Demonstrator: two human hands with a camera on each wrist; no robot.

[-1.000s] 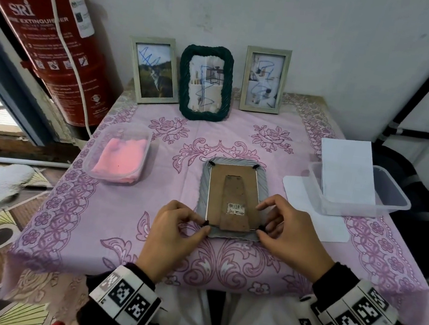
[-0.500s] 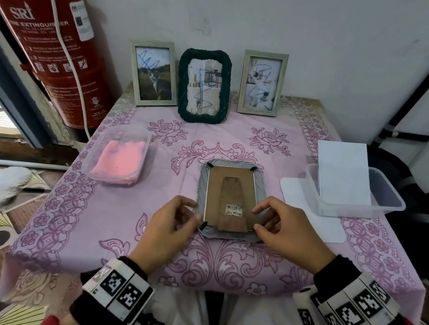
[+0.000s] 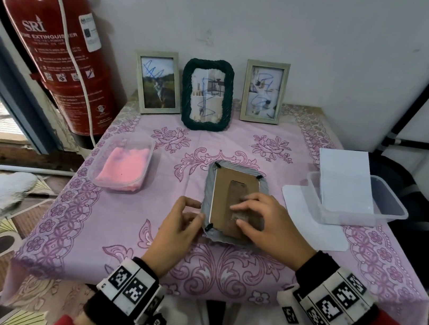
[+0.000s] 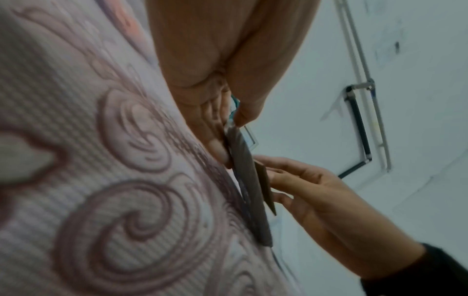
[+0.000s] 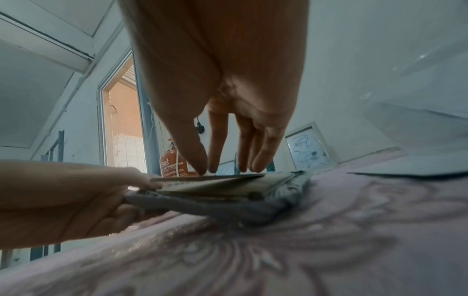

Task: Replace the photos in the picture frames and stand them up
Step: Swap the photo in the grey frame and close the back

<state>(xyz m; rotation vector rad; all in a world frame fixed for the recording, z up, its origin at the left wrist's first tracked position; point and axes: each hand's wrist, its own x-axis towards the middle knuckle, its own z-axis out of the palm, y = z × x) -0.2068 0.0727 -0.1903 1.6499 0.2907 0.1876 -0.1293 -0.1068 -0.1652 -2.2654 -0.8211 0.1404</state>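
A grey ruffled picture frame (image 3: 264, 188) lies face down at the middle of the table, its brown cardboard back (image 3: 221, 191) and stand flap up. My left hand (image 3: 199, 210) pinches the frame's lower left edge (image 4: 247, 172), thumb on top and fingers beneath (image 5: 131, 210). My right hand (image 3: 236, 215) rests on the stand flap (image 5: 228, 176) with straight fingers (image 5: 260, 160) and thumb tip touching it; the flap sits slightly raised. Three frames stand at the back: a pale one (image 3: 159, 83), a green rope one (image 3: 206, 94), and another pale one (image 3: 264, 92).
A clear tub (image 3: 392, 214) at the right holds white sheets (image 3: 344, 179), with another white sheet (image 3: 307, 223) lying beside it. A tub of pink cloth (image 3: 123, 168) sits at the left. A red fire extinguisher (image 3: 56, 55) stands beyond the table's left corner.
My right hand moved from the frame's lower right corner onto the stand flap. My left hand shifted from the lower left clip up along the frame's left edge.
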